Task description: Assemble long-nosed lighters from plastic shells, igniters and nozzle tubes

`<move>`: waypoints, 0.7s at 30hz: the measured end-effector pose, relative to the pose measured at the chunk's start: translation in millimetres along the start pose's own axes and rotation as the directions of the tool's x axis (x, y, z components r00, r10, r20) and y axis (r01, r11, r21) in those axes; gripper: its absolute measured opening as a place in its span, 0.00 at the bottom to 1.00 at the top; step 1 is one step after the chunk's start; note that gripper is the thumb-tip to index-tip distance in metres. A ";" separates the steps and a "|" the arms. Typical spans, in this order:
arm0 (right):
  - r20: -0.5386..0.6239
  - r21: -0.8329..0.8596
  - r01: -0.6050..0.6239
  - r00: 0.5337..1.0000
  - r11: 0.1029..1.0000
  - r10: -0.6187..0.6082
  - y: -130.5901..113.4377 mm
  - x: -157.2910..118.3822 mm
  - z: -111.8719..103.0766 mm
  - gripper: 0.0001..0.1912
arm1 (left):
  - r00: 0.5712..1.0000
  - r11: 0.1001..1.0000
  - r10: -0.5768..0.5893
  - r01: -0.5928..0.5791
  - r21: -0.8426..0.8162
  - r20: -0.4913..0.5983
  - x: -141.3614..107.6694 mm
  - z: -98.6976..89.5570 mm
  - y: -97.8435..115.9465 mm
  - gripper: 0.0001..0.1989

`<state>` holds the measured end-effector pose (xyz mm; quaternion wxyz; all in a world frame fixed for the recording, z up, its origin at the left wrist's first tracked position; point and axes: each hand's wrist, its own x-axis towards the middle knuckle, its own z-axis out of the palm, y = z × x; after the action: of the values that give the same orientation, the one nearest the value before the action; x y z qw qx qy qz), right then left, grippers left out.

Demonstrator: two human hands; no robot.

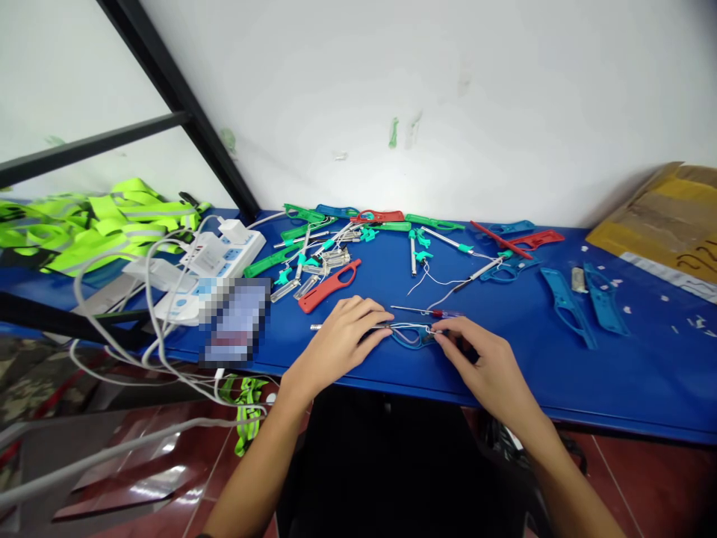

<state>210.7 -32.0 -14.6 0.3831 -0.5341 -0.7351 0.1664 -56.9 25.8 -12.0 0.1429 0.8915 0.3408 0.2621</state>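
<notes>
Near the front edge of the table lies a blue lighter casing half (413, 340), with thin white wires (411, 326) looping over its handle. My left hand (352, 336) is closed on the nozzle end, and a metal tube (317, 326) sticks out to the left from under it. At the other end, my right hand (476, 347) pinches the wires by a small dark part; its fingertips partly hide what they grip. Just beyond the hands rests a screwdriver (445, 314) with a red handle, its shaft pointing left.
Behind are green, blue and red casings (330, 288), metal tubes with wires (414, 254) and clear fuel tanks (336, 259). Two blue halves (568, 306) lie right, before a cardboard box (661, 224). Left are a phone (238, 321), a power strip (246, 250), cables and yellow reflective straps (123, 224).
</notes>
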 end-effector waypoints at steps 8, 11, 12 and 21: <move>0.012 0.003 0.015 1.000 1.000 -0.015 1.6 -0.5 0.0 0.11 | 0.981 0.974 0.190 -0.183 0.134 -0.046 6.3 7.7 17.5 0.08; 0.013 0.000 0.019 1.000 1.000 -0.019 2.6 -0.1 0.0 0.12 | 0.983 0.973 0.182 -0.176 0.150 -0.023 10.2 10.8 19.6 0.08; 0.016 -0.002 0.020 1.000 1.000 -0.020 2.8 0.0 0.1 0.12 | 0.985 0.976 0.172 -0.167 0.142 -0.025 10.8 11.2 19.6 0.08; 0.017 0.009 0.021 1.000 1.000 -0.021 1.8 -0.1 -0.1 0.10 | 0.999 0.997 0.041 -0.041 -0.066 0.000 9.6 10.0 19.0 0.06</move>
<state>211.9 -31.5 -15.8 0.3811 -0.5232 -0.7430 0.1702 -35.0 17.8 -8.4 0.1671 0.8933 0.3133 0.2755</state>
